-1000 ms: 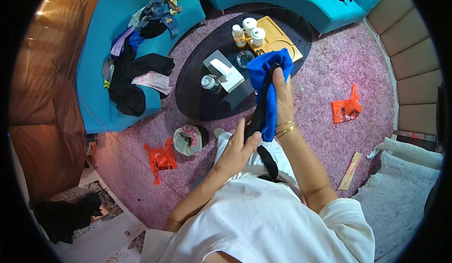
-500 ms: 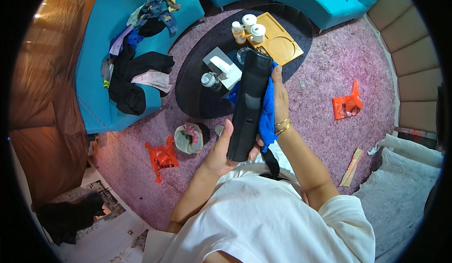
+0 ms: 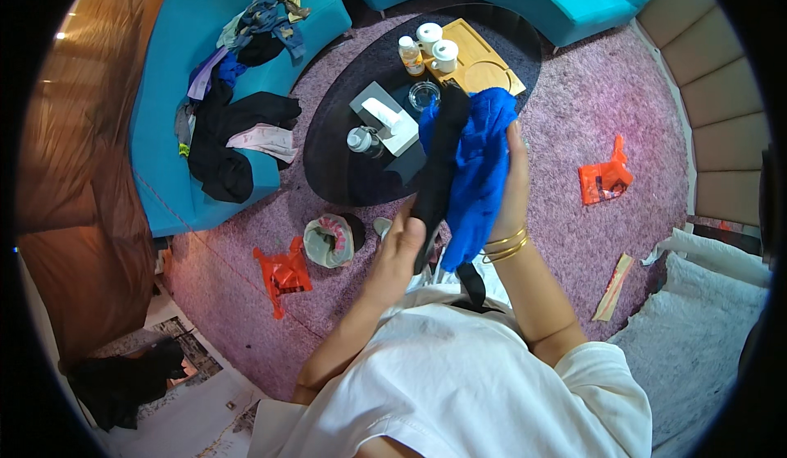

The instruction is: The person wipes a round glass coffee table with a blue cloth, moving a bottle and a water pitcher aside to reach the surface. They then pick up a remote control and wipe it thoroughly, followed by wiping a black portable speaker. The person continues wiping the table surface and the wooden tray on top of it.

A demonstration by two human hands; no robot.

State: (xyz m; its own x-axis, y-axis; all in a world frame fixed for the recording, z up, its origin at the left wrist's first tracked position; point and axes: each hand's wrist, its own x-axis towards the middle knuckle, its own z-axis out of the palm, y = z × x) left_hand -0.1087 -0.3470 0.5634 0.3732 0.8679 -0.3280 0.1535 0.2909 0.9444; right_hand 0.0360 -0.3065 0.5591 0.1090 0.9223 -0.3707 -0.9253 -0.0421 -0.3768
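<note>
A long black object (image 3: 441, 167), narrow and turned edge-on, is held up in front of my body; its exact kind is unclear. My left hand (image 3: 400, 249) grips its near end, thumb along the side. A bright blue cloth (image 3: 484, 171) lies against its right side. My right hand (image 3: 515, 183), gold bangles at its wrist, is closed round the cloth from the right, with most of its fingers hidden behind it. A short black strap (image 3: 470, 286) shows just below the cloth, against my white clothing.
Beyond my hands stands a dark oval table (image 3: 336, 130) with a tissue box (image 3: 385, 118), a wooden tray (image 3: 490, 72), white lidded cups, bottles and a glass ashtray (image 3: 424, 95). Teal sofas (image 3: 160, 146) curve around it, one heaped with clothes. A lined bin (image 3: 328, 249) and red bags (image 3: 285, 276) sit on the carpet.
The black object has turned from showing its broad face to edge-on. The blue cloth has come more into view and spread on its right, with my right hand shifted slightly right.
</note>
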